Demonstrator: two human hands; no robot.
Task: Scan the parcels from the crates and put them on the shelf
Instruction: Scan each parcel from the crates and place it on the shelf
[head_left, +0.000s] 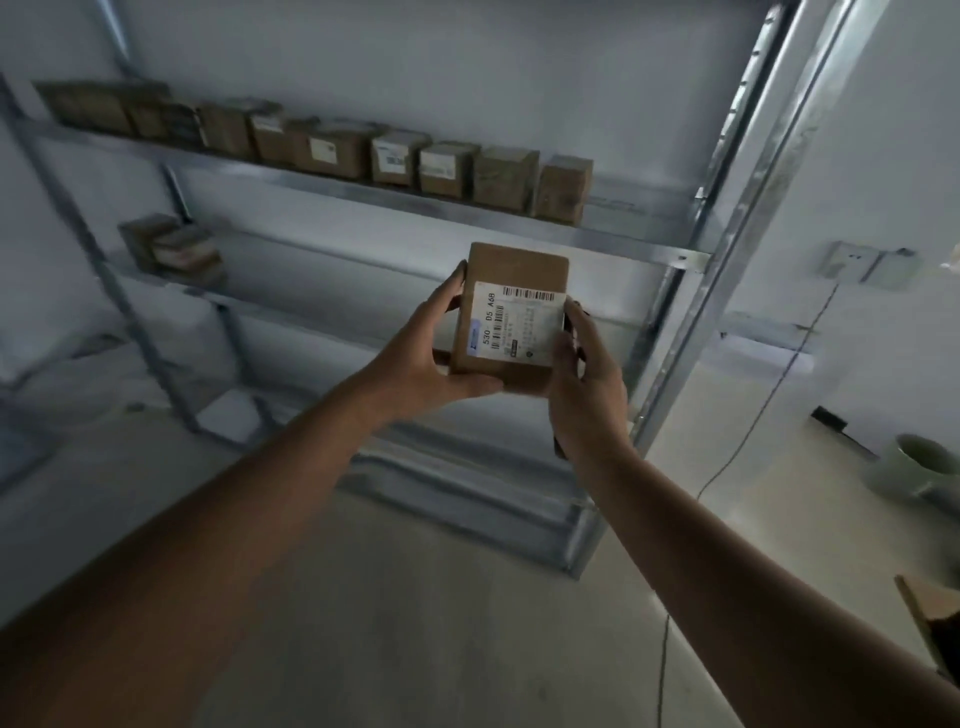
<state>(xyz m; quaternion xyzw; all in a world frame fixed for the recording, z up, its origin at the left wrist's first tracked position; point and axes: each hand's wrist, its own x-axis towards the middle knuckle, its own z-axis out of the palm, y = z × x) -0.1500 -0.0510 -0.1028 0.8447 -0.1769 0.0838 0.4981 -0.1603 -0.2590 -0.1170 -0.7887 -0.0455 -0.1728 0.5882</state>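
1. The parcel (511, 317) is plain brown cardboard.
2. Its label (519, 325) is white with black barcodes (plus a small blue patch).
3. The shelf (363, 195) is grey metal; the shelved boxes (395, 158) are brown, some white-labelled.

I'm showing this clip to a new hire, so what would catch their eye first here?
First, the brown cardboard parcel with a white barcode label, held up mid-frame between the left hand and the right hand. Next, the row of brown cardboard boxes lined along an upper level of the grey metal shelf behind it.
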